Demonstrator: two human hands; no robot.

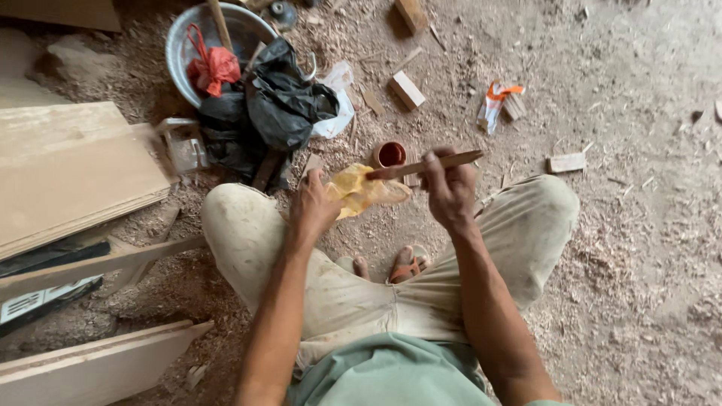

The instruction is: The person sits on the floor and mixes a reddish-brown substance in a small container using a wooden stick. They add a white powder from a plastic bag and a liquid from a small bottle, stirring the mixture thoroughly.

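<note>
Lying at the far left were stacked wooden boards (pixel 68 169), with a pale plank (pixel 98 368) below them near the person's knee. Further along, a metal basin (pixel 184 41) sat on the sawdust-covered floor (pixel 639 225), holding a red plastic bag (pixel 214 68), while a black plastic bag (pixel 282 105) slumped against its rim. The person's left hand (pixel 312 207) was closed around a crumpled yellow cloth (pixel 361 192), gripping it above the left knee. Just behind the cloth stood a small round tin (pixel 389 154) of reddish-brown liquid. The right hand (pixel 450 192) was curled shut on a thin wooden stick (pixel 429 165), whose stained tip touched the cloth. Beyond it, a wood block (pixel 407 90), an orange-and-white packet (pixel 496 101) and a small offcut (pixel 566 162) lay scattered, well apart.
</note>
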